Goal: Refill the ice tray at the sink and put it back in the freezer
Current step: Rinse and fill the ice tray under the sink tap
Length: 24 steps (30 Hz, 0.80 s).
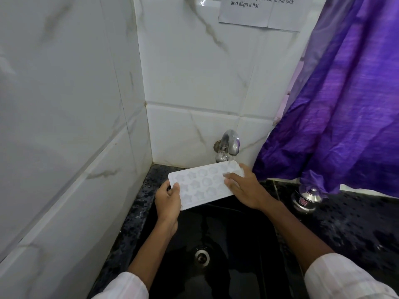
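Note:
A white ice tray with star and shell shaped moulds is held flat over the black sink, under the chrome tap. A thin stream of water falls from the spout onto the tray's far right corner. My left hand grips the tray's near left end, thumb on top. My right hand holds the right end, with its fingers spread over the top of the tray.
White marble tiles close in on the left and behind the tap. A purple curtain hangs at the right. A small steel lidded pot stands on the dark speckled counter. The drain lies below the tray. A paper note is taped to the wall.

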{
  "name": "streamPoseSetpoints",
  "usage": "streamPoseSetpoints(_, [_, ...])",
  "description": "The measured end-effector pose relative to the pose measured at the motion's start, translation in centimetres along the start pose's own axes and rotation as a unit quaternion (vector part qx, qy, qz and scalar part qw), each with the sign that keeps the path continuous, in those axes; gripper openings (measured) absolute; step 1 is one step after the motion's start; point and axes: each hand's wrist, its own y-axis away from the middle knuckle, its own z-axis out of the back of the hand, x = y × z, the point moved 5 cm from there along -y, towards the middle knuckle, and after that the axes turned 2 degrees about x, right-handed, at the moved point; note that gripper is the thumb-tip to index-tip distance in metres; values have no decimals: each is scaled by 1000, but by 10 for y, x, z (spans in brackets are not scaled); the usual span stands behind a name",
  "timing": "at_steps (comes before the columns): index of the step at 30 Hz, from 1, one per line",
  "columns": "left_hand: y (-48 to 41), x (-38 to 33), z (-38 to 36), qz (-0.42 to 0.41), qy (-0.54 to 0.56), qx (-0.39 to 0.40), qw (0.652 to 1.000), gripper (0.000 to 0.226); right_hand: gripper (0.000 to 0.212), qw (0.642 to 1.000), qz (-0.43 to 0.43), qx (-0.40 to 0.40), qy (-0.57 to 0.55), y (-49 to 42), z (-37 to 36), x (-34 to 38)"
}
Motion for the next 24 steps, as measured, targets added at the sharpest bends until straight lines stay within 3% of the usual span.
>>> streamPoseSetpoints(24, [-8,7,8,5,-16,2,1000,23,35,1000,-8,-26,-3,-4,1,-1])
